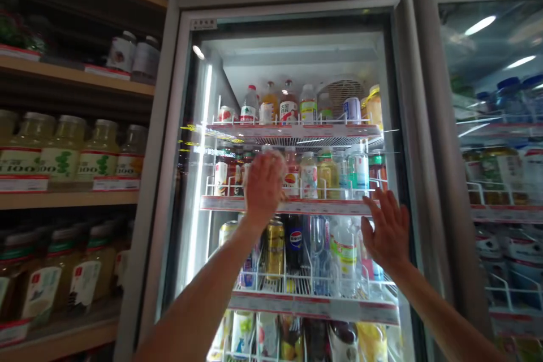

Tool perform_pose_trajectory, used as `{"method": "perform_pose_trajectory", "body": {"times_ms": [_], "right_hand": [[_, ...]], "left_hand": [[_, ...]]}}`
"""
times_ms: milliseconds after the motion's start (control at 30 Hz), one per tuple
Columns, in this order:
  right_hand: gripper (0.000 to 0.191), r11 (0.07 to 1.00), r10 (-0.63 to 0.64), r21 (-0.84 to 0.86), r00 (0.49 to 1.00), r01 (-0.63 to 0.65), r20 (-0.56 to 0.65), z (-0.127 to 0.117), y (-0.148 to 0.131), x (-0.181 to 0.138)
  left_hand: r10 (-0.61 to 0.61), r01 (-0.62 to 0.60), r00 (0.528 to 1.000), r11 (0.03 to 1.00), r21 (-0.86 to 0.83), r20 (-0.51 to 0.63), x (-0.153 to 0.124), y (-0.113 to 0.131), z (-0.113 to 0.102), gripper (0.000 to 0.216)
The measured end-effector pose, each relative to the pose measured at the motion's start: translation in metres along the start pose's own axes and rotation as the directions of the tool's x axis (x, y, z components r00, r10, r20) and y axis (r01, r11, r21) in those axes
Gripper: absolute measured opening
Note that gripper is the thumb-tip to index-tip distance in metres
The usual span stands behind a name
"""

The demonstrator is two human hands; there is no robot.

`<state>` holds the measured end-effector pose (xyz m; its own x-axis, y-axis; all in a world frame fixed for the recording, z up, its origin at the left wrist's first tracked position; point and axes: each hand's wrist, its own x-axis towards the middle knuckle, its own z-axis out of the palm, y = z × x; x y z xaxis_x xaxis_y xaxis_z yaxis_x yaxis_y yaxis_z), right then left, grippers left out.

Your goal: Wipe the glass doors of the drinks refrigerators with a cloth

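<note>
A glass door (pixel 292 34) of a lit drinks cooler fills the middle of the view, and it is closed. My left hand (pixel 263 186) lies against the glass in front of the second shelf, smeared by motion. A pale, crumpled cloth (pixel 279 159) shows past its fingers, pressed under them; most of it is hidden by the hand. Lower and to the right, my right hand (pixel 388 229) is up at the glass with its fingers spread and holds nothing. Whether its palm touches the pane I cannot tell.
Behind the glass, bottles and cans stand on wire-fronted shelves (pixel 297 131). A long vertical metal handle (pixel 413 124) runs along the right side. A second cooler (pixel 500 181) adjoins it. On the left, wooden shelves (pixel 76 199) carry rows of juice bottles (pixel 99 150).
</note>
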<state>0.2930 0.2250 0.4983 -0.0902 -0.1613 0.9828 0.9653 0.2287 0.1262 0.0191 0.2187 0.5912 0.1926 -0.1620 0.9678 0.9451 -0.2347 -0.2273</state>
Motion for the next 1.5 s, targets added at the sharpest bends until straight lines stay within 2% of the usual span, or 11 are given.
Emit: {"method": "perform_pose_trajectory", "body": {"times_ms": [133,333,533,600,667,733,833,933,1133,1333,1500], "right_hand": [[0.047,0.999,0.015,-0.031,1.000,-0.015,-0.011,0.002,-0.002,-0.001],[0.047,0.999,-0.021,-0.043,1.000,0.021,-0.012,-0.001,0.001,-0.001],[0.051,0.999,0.016,-0.037,1.000,-0.016,0.005,-0.001,-0.003,-0.001],[0.051,0.999,0.016,-0.044,1.000,-0.016,0.000,-0.002,-0.004,-0.001],[0.049,0.998,0.007,-0.060,1.000,-0.006,0.001,-0.003,-0.003,0.000],[0.047,0.998,-0.007,-0.070,1.000,0.007,-0.002,-0.004,-0.003,0.000],[0.046,0.998,-0.009,-0.062,1.000,0.009,-0.010,-0.003,-0.003,0.000],[0.047,0.999,0.005,-0.054,1.000,-0.006,-0.016,-0.001,-0.002,-0.001],[0.047,0.998,-0.043,-0.051,0.999,0.041,-0.023,-0.002,0.002,-0.002],[0.050,1.000,-0.004,-0.025,1.000,0.004,-0.002,-0.001,0.001,-0.003],[0.046,0.999,-0.003,-0.036,1.000,0.003,0.001,-0.003,0.000,-0.003]], "left_hand": [[-0.181,0.182,0.982,0.983,0.016,-0.049,-0.008,-0.021,-0.009,0.048],[0.270,-0.260,0.958,0.959,-0.109,0.093,-0.030,0.036,0.001,0.049],[-0.239,0.239,0.970,0.971,-0.021,-0.035,-0.022,-0.004,-0.009,0.053],[-0.052,0.054,0.998,0.996,-0.068,0.039,-0.025,0.024,-0.004,0.054],[0.251,-0.234,0.961,0.962,-0.143,0.120,-0.032,0.051,0.001,0.054],[0.350,-0.330,0.926,0.932,-0.148,0.142,-0.036,0.049,0.001,0.053],[0.096,-0.096,0.994,0.995,-0.015,0.049,-0.036,-0.005,-0.011,0.051],[-0.160,0.168,0.981,0.984,0.064,-0.114,-0.036,-0.042,-0.021,0.055],[0.214,-0.212,0.970,0.977,-0.035,0.116,-0.057,-0.024,-0.024,0.052],[-0.270,0.280,0.955,0.957,0.079,-0.120,-0.062,-0.077,-0.039,0.055],[0.232,-0.227,0.963,0.973,-0.049,0.134,-0.067,-0.047,-0.033,0.052]]}}
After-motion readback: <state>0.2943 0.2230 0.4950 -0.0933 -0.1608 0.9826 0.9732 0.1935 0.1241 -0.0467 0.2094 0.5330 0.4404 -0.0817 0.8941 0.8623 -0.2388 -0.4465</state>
